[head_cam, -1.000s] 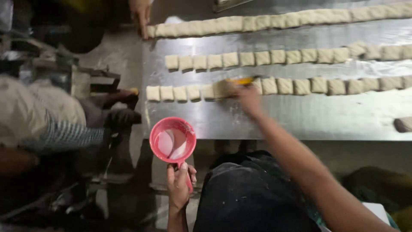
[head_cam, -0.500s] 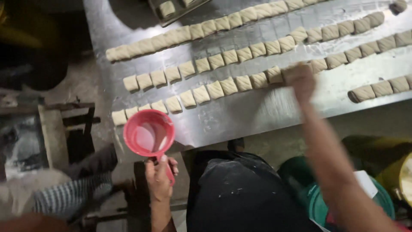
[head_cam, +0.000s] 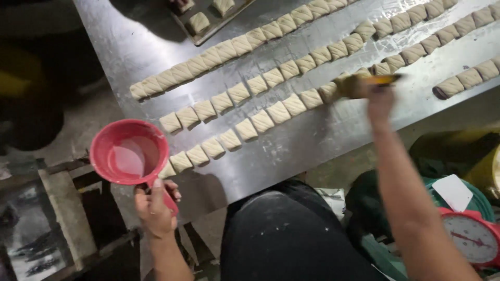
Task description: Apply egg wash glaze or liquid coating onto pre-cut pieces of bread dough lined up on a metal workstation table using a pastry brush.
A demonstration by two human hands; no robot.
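- The left hand (head_cam: 154, 206) sits at about 7 o'clock in the view, forearm rising from the bottom edge, fingers wrapped tight around the handle of a red scoop-like cup (head_cam: 130, 152).
- The cup is held level just off the near left corner of the steel table (head_cam: 291, 145), its rim close beside the nearest dough piece; a pale liquid shows inside it.
- The right arm stretches straight out from about 5 o'clock toward 1 o'clock, elbow nearly straight, wrist over the table edge.
- The right hand (head_cam: 380, 96) grips a yellow-handled brush (head_cam: 364, 83), its bristles lying on the nearest row of dough pieces (head_cam: 250, 127).
- Cut, scored dough pieces run in three slanted rows across the table, from 9 o'clock up to 2 o'clock.
- A tray (head_cam: 208, 21) with a few pieces lies at 12 o'clock.
- A red weighing scale (head_cam: 471, 237) stands at 4 o'clock, below the table.
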